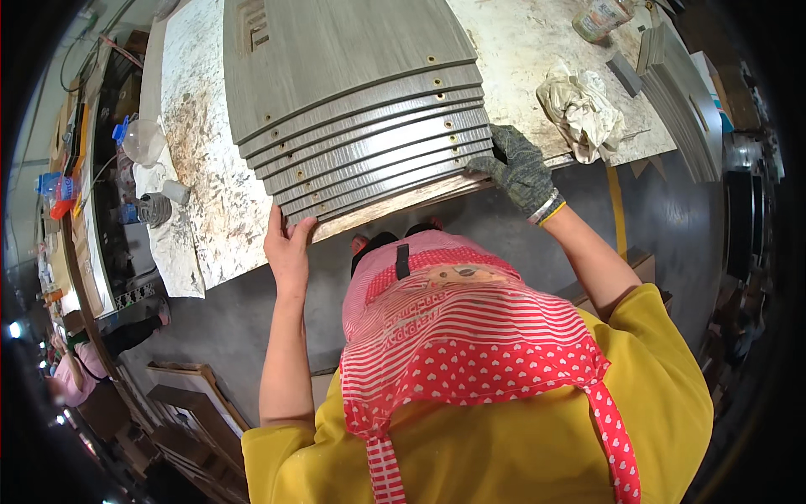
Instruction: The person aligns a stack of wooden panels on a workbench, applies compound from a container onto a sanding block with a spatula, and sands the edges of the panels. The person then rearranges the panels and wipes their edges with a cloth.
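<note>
At the near edge of the worktable (214, 176), a bare left hand (289, 252) and gloved right hand (522, 175) grasp corners of grey panels (361, 113), stacked but stepped; what remains cannot be told.

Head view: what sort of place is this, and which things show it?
Most likely a furniture or panel workshop: a stack of grey wood-look panels with small holes lies on a stained worktable, near a crumpled rag.
</note>
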A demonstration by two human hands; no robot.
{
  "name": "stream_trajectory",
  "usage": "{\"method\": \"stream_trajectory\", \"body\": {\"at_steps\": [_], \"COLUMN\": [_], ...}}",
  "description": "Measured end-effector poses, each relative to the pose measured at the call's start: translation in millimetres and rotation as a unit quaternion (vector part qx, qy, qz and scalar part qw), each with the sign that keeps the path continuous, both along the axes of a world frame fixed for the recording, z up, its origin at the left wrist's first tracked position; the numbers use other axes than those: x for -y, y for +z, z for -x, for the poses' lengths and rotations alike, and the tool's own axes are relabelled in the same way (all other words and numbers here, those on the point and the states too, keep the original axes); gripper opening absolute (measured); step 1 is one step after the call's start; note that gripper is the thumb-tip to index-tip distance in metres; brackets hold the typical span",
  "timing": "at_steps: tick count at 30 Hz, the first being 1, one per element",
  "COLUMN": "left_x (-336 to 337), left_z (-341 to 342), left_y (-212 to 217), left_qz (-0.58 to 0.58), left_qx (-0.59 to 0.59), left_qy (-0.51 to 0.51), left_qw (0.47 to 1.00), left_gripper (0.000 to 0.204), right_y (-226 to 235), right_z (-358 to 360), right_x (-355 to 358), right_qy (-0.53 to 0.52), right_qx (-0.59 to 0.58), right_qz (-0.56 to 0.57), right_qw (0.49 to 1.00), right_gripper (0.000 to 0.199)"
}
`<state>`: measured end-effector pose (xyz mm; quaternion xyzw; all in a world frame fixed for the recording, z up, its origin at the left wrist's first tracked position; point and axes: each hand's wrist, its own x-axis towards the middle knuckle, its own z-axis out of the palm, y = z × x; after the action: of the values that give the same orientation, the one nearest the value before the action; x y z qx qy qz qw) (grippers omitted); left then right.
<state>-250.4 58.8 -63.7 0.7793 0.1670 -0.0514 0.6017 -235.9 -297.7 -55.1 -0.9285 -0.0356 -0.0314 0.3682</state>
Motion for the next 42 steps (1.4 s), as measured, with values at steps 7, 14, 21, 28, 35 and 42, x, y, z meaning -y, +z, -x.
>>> {"method": "stream_trajectory", "body": {"at_steps": [7, 14, 21, 28, 35, 42], "left_x": [-3, 7, 22, 24, 26, -11], "left_z": [-3, 0, -6, -3, -1, -33], "left_y": [-5, -1, 5, -3, -8, -1], "left_qz": [-0.077, -0.150, -0.130, -0.133, -0.129, -0.046], "left_qx": [0.013, 0.038, 0.034, 0.070, 0.103, 0.140], "left_qy": [0.000, -0.024, 0.069, 0.083, 0.086, -0.019], "left_qw": [0.997, 0.988, 0.988, 0.985, 0.983, 0.989], "left_gripper": [0.075, 0.075, 0.066, 0.062, 0.057, 0.060], "right_y": [4, -3, -3, 3, 13, 23], "right_z": [-5, -2, -4, -5, -8, -33], "right_x": [1, -1, -7, -7, 2, 6], "right_qy": [0.005, 0.012, -0.041, -0.030, -0.010, 0.011], "right_qx": [-0.018, 0.022, -0.013, -0.005, -0.026, -0.051], "right_qz": [0.017, 0.073, -0.018, 0.023, 0.005, -0.025], "right_qw": [1.000, 0.997, 0.999, 0.999, 1.000, 0.998], "right_gripper": [0.046, 0.053, 0.047, 0.042, 0.043, 0.060]}}
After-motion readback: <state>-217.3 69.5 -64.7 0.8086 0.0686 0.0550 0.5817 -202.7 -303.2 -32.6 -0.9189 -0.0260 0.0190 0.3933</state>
